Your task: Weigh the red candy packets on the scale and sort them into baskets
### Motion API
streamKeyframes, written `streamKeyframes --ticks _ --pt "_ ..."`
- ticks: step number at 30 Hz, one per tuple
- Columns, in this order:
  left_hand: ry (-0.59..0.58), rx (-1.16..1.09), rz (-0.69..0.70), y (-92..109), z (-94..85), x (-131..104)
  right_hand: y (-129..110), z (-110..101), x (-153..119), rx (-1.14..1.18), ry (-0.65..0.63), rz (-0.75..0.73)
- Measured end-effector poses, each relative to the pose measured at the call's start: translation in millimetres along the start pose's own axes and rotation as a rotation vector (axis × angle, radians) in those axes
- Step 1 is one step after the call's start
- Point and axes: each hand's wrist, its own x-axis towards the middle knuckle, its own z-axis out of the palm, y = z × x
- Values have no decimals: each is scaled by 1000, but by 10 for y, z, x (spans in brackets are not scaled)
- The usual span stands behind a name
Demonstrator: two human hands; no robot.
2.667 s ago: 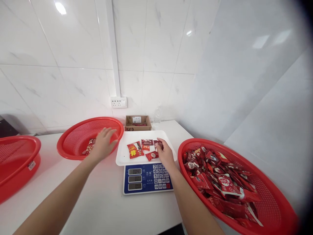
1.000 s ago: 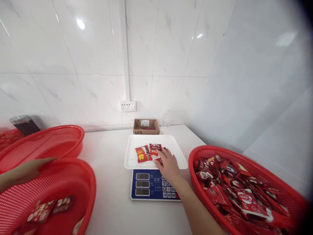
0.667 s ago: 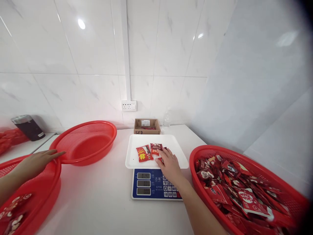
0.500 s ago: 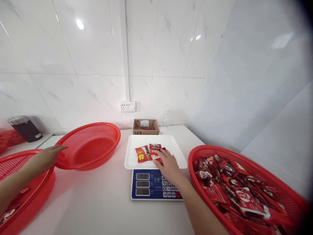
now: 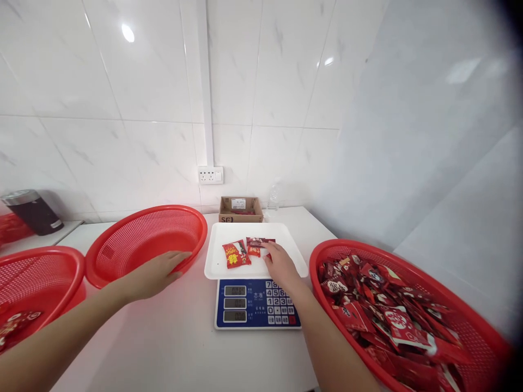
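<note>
Several red snack packets [image 5: 237, 254] lie on the white pan [image 5: 216, 234] of a blue digital scale [image 5: 259, 321]. My right hand [image 5: 281, 267] is over the pan's right side, fingers bent over a small packet; whether it grips that packet is hidden. My left hand [image 5: 161, 273] hovers at the near right rim of the middle red basket [image 5: 143, 218], fingers stretched out, holding nothing. That basket has no packets showing inside.
A red basket [image 5: 476, 332] full of packets stands at the right, another [image 5: 61, 272] with packets at the left. Behind the scale are a cardboard box [image 5: 241, 218] and a clear bottle [image 5: 273, 197]. A dark tumbler [image 5: 35, 213] leans at the far left.
My left hand has moved right, from the left baskets to the middle basket's right rim. My right hand remains over the pan, and the packets under it have shifted slightly. The view has turned slightly.
</note>
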Motion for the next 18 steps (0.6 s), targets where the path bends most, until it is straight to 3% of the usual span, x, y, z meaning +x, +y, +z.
streamKeyframes --ticks 6,9,13,18 --pt "-95 -40 262 631 157 380 -69 21 -22 -19 -28 15" --pt "-104 -13 240 870 339 681 -81 4 -42 -67 -24 19" --pt "-114 14 210 1014 525 956 -93 -52 -65 -98 -6 -8" --pt "-72 -42 203 1097 554 1006 -103 -102 -65 -110 66 38"
